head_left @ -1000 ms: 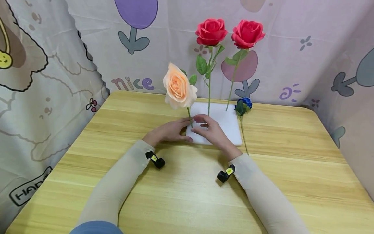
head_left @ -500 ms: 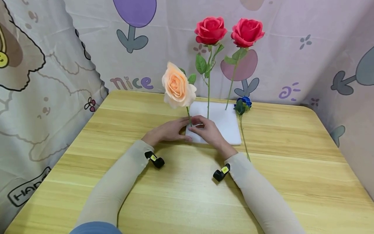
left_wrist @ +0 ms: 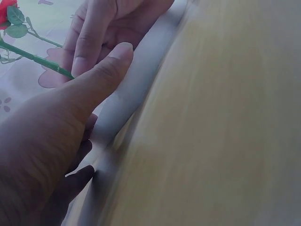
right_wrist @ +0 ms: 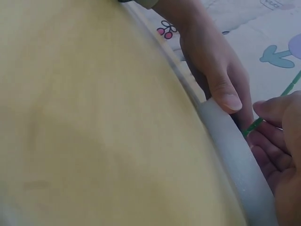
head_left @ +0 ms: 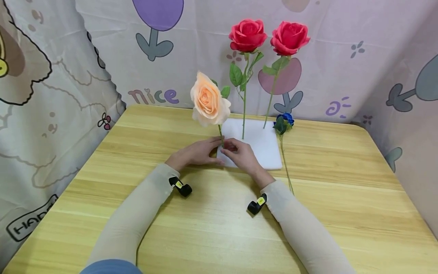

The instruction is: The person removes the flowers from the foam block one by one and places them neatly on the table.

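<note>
My right hand (head_left: 242, 155) pinches the lower stem of a peach rose (head_left: 209, 101). In the right wrist view, its green stem (right_wrist: 291, 86) runs between thumb and fingers, close over a white foam board (head_left: 261, 152). My left hand (head_left: 195, 153) rests at the board's left end, thumb by the front corner and fingers fairly straight along the side. The stem's lower end is hidden behind the hands. Two red roses, a left one (head_left: 248, 36) and a right one (head_left: 290, 38), stand upright in the board.
A blue rose (head_left: 285, 121) lies on the wooden table (head_left: 205, 228) along the board's right side, its stem pointing toward me. Behind the table hangs a patterned cloth (head_left: 205, 45), close to the red roses. Black wrist cameras (head_left: 256, 205) sit at both cuffs.
My right hand has moved slightly left and down, and its thumb and fingers have come together on the peach rose's stem. The left hand has stayed at the board.
</note>
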